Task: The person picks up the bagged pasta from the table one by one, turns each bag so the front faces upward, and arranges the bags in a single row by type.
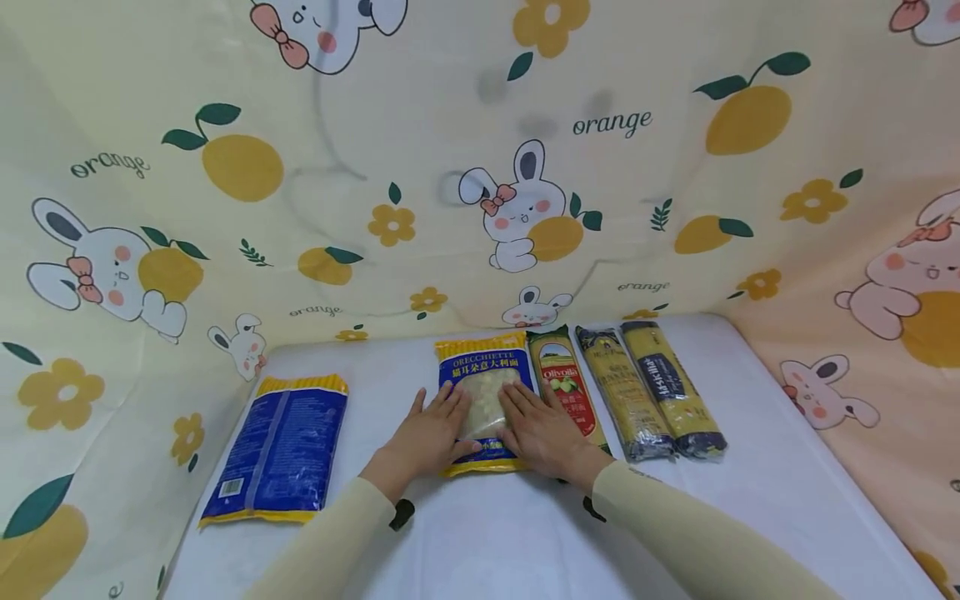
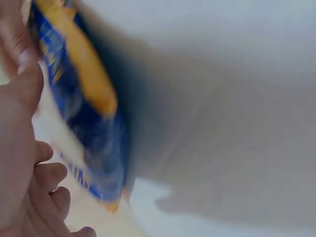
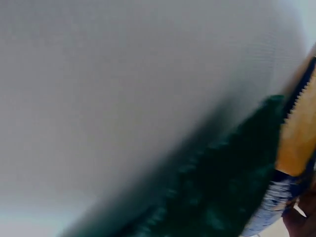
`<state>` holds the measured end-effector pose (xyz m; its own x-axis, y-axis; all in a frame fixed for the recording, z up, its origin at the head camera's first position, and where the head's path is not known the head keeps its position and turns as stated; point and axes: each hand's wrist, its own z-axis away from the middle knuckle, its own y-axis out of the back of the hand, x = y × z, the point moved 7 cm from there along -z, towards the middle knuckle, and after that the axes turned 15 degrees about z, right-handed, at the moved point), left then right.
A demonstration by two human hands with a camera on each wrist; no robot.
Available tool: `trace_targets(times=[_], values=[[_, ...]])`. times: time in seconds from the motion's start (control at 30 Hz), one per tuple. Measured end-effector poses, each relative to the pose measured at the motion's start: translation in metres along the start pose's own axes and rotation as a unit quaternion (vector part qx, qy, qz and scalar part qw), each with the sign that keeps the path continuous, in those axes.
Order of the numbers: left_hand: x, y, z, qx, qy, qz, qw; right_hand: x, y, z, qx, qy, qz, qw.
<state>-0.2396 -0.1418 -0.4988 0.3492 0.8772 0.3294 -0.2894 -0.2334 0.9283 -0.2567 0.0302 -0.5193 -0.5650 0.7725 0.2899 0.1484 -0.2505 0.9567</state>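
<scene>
A blue and yellow pack of orecchiette pasta (image 1: 486, 392) lies face up at the far middle of the table, pale pasta showing through its window. My left hand (image 1: 427, 433) rests on its left side, fingers extended over the window. From the right, my right hand (image 1: 542, 427) lies flat on the same pack, also with extended fingers. Right beside that pack is a green and red Olivoilà pasta pack (image 1: 564, 379), partly covered by the right hand. In the left wrist view the orecchiette pack's edge is blurred beside the left hand (image 2: 29, 168).
Another blue and yellow pack (image 1: 288, 450) lies back side up at the left of the white table (image 1: 450, 550). Two long golden pasta packs (image 1: 626, 392) lie side by side at the right. A cloth with rabbits and oranges (image 1: 420, 150) hangs behind and around the table.
</scene>
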Motion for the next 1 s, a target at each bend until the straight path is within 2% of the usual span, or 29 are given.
trace_targets(times=[0.07, 0.17, 0.27, 0.33, 0.43, 0.53, 0.63, 0.7, 0.8, 0.9, 1.0], values=[[-0.01, 0.013, 0.008, 0.017, 0.004, 0.0, 0.9999, 0.001, -0.001, 0.001, -0.002, -0.004, -0.004, 1.0], [-0.035, 0.037, 0.027, 0.051, 0.011, -0.01, 0.9986, 0.002, -0.002, 0.002, -0.007, -0.01, -0.007, 1.0], [-0.074, 0.058, 0.053, 0.091, 0.023, -0.023, 0.9954, 0.001, -0.002, 0.002, -0.01, -0.01, -0.012, 1.0], [-0.104, 0.067, 0.072, 0.108, 0.046, -0.028, 0.9927, 0.0, -0.002, 0.002, -0.01, -0.008, -0.018, 1.0], [-0.151, 0.07, 0.099, 0.114, 0.095, -0.02, 0.9887, -0.001, -0.003, 0.001, -0.013, -0.005, -0.023, 1.0], [-0.191, 0.062, 0.122, 0.102, 0.148, -0.011, 0.9836, -0.002, -0.005, 0.0, -0.013, -0.005, -0.018, 1.0], [-0.219, 0.054, 0.137, 0.09, 0.181, 0.005, 0.9794, -0.005, -0.005, -0.001, -0.006, -0.004, -0.018, 1.0], [-0.229, 0.048, 0.142, 0.082, 0.189, 0.014, 0.9784, -0.007, -0.004, -0.002, -0.002, -0.001, -0.022, 1.0], [-0.235, 0.044, 0.142, 0.078, 0.193, 0.032, 0.9776, -0.008, -0.004, -0.002, -0.004, -0.003, -0.024, 1.0], [-0.234, 0.038, 0.136, 0.074, 0.194, 0.056, 0.9766, -0.006, -0.004, -0.001, -0.003, -0.011, -0.026, 1.0], [-0.226, 0.03, 0.126, 0.074, 0.201, 0.087, 0.9729, -0.005, -0.006, 0.0, -0.007, -0.016, -0.025, 1.0]])
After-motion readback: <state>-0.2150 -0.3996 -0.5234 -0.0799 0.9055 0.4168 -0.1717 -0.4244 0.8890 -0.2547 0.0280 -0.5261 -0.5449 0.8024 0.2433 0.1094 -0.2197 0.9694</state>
